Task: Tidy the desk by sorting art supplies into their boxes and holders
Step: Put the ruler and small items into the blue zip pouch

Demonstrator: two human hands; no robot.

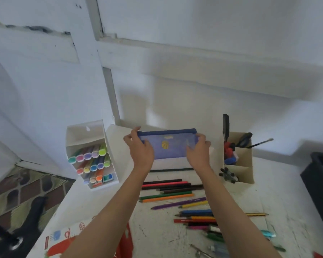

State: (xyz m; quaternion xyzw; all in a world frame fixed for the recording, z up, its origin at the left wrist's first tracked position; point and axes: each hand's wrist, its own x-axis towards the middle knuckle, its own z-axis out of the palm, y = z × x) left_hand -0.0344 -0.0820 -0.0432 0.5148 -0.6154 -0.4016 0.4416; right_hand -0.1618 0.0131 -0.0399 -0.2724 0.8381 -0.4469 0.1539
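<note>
A blue pencil pouch with a yellow emblem is held up above the back of the white desk. My left hand grips its left end and my right hand grips its right end. Below them, several coloured pencils lie in loose rows on the desk, with more pencils and pens nearer me. A white marker box filled with pastel-capped markers stands at the left. At the right, a beige desk holder has scissors, a brush and small items in it.
A black container stands at the desk's right edge. A red and white printed box lies at the near left corner. The wall rises right behind the desk. Patterned floor and a dark chair base show to the left.
</note>
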